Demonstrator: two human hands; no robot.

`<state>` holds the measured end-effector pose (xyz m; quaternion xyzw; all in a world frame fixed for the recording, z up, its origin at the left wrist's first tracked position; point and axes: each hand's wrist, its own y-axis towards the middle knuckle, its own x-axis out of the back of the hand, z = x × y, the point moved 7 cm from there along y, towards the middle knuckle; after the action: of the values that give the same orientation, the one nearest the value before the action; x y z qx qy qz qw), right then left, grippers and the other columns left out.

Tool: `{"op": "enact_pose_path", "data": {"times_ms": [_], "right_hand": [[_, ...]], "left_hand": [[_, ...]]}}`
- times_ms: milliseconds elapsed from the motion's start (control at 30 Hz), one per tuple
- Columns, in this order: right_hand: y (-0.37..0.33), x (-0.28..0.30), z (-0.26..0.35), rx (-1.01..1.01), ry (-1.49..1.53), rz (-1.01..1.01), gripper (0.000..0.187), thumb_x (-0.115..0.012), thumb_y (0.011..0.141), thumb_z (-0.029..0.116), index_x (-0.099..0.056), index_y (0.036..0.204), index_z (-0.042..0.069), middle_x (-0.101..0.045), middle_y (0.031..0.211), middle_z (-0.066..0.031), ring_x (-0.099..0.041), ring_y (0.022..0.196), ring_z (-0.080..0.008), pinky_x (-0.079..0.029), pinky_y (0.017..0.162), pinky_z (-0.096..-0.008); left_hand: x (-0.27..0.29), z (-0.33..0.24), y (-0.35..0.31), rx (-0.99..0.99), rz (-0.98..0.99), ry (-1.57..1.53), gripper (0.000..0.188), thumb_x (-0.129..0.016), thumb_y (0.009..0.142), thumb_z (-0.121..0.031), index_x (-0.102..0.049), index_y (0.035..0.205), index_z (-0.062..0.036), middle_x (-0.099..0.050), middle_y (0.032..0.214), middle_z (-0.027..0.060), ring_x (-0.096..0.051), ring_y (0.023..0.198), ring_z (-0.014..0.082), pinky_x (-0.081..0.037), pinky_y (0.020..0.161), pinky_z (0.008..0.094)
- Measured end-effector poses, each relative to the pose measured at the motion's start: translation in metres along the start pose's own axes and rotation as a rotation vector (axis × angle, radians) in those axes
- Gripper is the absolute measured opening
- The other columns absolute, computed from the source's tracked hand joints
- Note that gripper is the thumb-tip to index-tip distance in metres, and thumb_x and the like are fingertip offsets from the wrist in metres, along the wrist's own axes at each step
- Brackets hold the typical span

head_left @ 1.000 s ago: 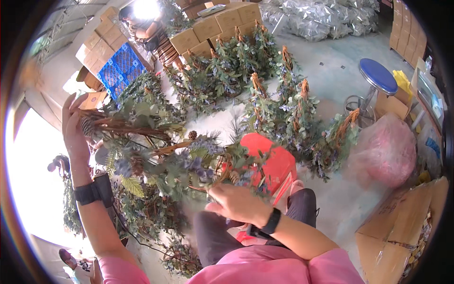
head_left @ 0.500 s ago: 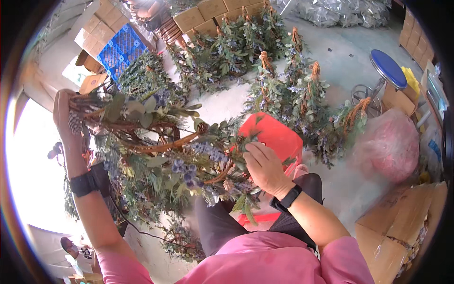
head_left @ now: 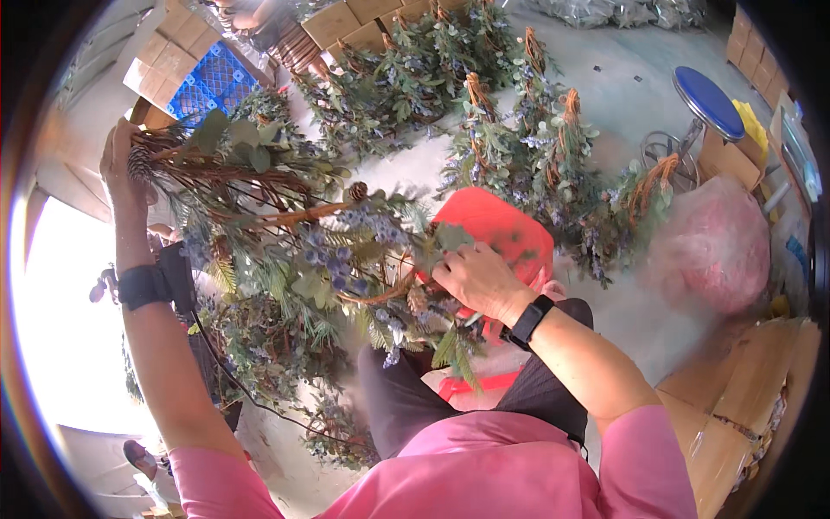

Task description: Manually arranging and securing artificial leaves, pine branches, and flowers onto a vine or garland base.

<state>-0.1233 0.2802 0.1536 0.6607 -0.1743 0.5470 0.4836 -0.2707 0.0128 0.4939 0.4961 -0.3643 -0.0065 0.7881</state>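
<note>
Between my hands hangs a wreath of artificial greenery (head_left: 333, 258), with twisted brown twigs, pine cones, blue berries and green leaves. Raised at the upper left, my left hand (head_left: 125, 164) is closed on its twiggy edge beside a large pine cone (head_left: 140, 162). My right hand (head_left: 480, 278) pinches foliage at the wreath's right end, near a grey-green leaf (head_left: 453, 236); the fingertips are partly hidden. Under that end is a red plastic stool (head_left: 501, 221), in front of my knees.
Bundles of similar greenery (head_left: 553, 147) stand upright across the floor ahead. More foliage (head_left: 268, 337) lies below the wreath. A blue round stool (head_left: 709, 102), a pink plastic-wrapped bag (head_left: 713, 246) and a cardboard box (head_left: 735, 406) line the right side. A person (head_left: 151, 471) is at lower left.
My left hand and the wreath's left part have risen slightly. My right hand has shifted a little down and left, still at the wreath's right end; a grey-green leaf now shows beside its fingers.
</note>
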Motion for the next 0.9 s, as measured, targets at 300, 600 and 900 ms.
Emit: {"op": "enact_pose_path", "data": {"times_ms": [300,600,900], "right_hand": [[-0.027,-0.03,-0.016,-0.398,0.357,-0.094,0.01,-0.051,0.075,0.014,-0.05,0.08,0.006,-0.054,0.071,-0.0072,-0.056,0.066,-0.0273,-0.045,0.057,-0.0354],[-0.052,-0.057,-0.029,-0.582,0.344,0.013,0.01,-0.051,0.075,0.013,-0.053,0.08,0.005,-0.053,0.079,-0.0111,-0.054,0.081,-0.029,-0.044,0.065,-0.041],[-0.032,0.007,-0.051,-0.502,0.596,0.159,0.024,-0.05,0.074,0.011,-0.052,0.098,0.004,-0.053,0.092,-0.0162,-0.052,0.086,-0.0324,-0.043,0.074,-0.0395]], "left_hand": [[-0.013,0.022,0.003,0.155,0.02,-0.061,0.025,-0.043,0.08,-0.004,-0.049,0.104,-0.0029,-0.053,0.088,0.0099,-0.055,0.077,0.0211,-0.043,0.068,0.0295],[0.001,-0.001,-0.008,0.335,-0.078,-0.308,0.024,-0.045,0.088,-0.023,-0.049,0.075,-0.0028,-0.047,0.074,0.002,-0.045,0.069,0.0092,-0.038,0.065,0.0227],[0.019,-0.043,-0.004,0.295,-0.181,-0.414,0.023,-0.043,0.087,-0.021,-0.046,0.072,-0.0025,-0.04,0.07,0.0009,-0.038,0.065,0.0085,-0.034,0.062,0.0211]]}}
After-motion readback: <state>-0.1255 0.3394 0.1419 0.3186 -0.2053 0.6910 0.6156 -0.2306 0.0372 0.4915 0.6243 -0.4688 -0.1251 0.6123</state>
